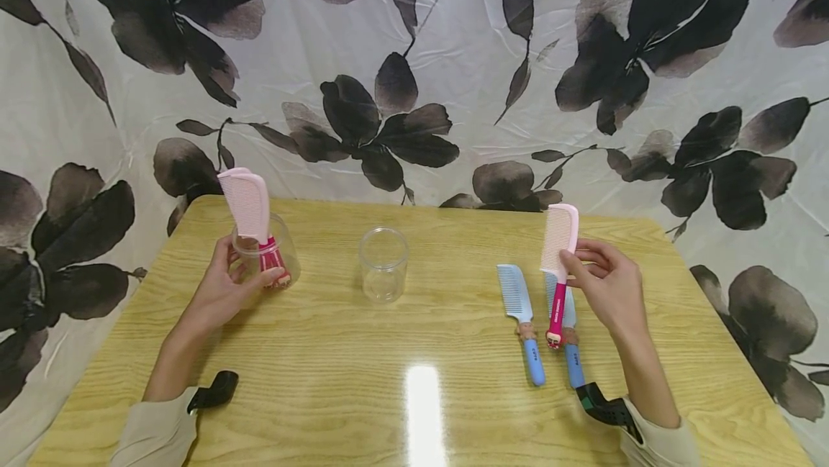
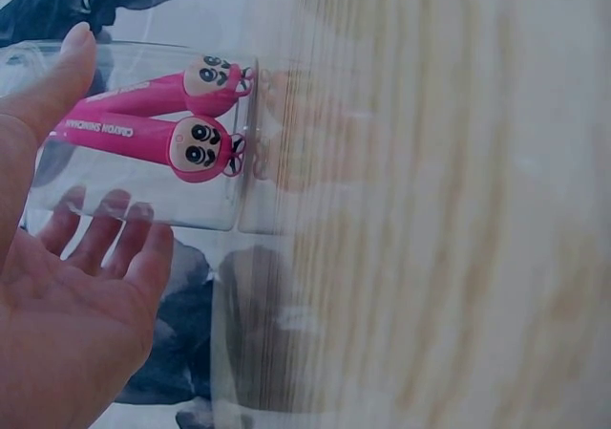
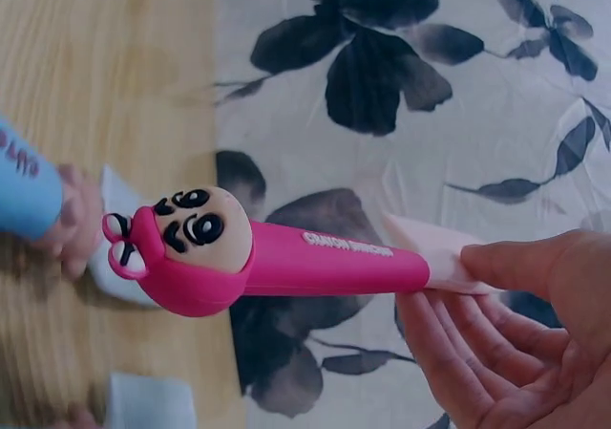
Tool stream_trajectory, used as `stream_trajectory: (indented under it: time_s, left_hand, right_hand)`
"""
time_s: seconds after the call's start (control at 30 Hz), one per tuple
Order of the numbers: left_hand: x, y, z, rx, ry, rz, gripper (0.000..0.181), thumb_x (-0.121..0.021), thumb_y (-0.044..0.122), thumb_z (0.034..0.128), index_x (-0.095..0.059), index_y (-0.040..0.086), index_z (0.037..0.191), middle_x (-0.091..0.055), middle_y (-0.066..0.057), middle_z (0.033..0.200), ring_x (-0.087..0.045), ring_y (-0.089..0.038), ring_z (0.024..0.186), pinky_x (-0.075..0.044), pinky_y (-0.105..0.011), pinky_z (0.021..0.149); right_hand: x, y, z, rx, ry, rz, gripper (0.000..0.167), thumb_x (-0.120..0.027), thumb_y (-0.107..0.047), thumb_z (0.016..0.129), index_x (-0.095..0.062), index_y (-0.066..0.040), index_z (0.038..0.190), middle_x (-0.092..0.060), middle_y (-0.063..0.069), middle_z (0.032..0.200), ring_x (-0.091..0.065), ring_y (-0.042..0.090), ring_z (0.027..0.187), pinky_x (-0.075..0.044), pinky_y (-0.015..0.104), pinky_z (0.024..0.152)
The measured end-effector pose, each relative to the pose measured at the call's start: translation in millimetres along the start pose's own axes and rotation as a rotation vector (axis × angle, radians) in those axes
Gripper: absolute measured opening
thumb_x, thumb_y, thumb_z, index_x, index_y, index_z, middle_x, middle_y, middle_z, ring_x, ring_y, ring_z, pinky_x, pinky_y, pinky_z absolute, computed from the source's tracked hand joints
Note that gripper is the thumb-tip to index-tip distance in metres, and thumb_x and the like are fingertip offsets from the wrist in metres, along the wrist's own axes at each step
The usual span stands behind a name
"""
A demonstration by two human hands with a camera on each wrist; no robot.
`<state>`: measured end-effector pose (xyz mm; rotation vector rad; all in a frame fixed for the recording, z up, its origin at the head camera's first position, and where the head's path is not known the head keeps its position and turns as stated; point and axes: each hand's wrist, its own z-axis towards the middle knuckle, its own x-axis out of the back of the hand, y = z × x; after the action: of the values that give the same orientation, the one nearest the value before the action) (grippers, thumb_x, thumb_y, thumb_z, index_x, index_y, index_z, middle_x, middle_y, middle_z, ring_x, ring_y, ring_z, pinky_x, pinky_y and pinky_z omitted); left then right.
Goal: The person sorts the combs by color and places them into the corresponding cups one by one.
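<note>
The right hand (image 1: 605, 283) pinches a pink comb (image 1: 558, 273) between thumb and fingers, at the pale neck where the toothed end meets the handle; the teeth rise above the thumb, and the dark pink handle, tipped with a cartoon face, hangs below the grip, over part of one blue comb (image 1: 573, 363) in the head view. Another blue comb (image 1: 520, 316) lies just beside that one on the wooden table (image 1: 324, 381). The left hand (image 1: 223, 287) curves around a clear cup (image 1: 289, 255), thumb on one side and fingers on the other. Two pink combs (image 1: 249, 201) stand inside this cup, faces down and teeth above the rim, between thumb and fingers. A second clear cup (image 1: 383, 273) stands upright between the hands.
</note>
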<state>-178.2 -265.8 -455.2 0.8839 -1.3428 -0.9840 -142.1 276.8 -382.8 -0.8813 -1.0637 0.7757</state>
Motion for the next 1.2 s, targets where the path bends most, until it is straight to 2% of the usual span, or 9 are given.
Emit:
stream_trajectory:
  time_s: [0.3,0.67,1.2]
  left_hand:
    - [-0.4,2.3,0.3,-0.01,-0.003,-0.005,0.095,-0.077,0.018,0.0948,-0.006,0.006,0.158,-0.022,-0.028,0.159,-0.024,-0.05,0.148,-0.017,-0.064,0.121]
    - [0.2,-0.1,0.9,-0.007,-0.011,-0.015,0.092,-0.077,0.018,0.0946,-0.008,0.007,0.156,-0.022,-0.028,0.159,-0.027,-0.053,0.147,-0.02,-0.066,0.12]
    - [0.2,-2.4,2.1,-0.021,-0.009,-0.012,0.092,-0.077,0.016,0.0941,-0.009,0.007,0.155,-0.023,-0.027,0.157,-0.027,-0.052,0.146,-0.02,-0.066,0.12]
  right_hand:
    - [-20,-12,2.1,0.005,-0.062,0.085,0.038,-0.074,-0.013,0.096,-0.062,0.008,0.125,-0.069,-0.009,0.093,-0.07,0.0,0.079,-0.063,0.028,0.068]
    - [-44,-25,4.1,0.028,-0.111,0.149,0.038,-0.075,-0.016,0.096,-0.063,0.007,0.123,-0.068,0.022,0.107,-0.072,0.005,0.082,-0.063,0.03,0.07]
    - [-86,-56,4.6,0.055,-0.199,0.251,0.035,-0.074,-0.007,0.095,-0.062,0.008,0.124,-0.068,0.025,0.108,-0.073,0.009,0.083,-0.064,0.039,0.072]
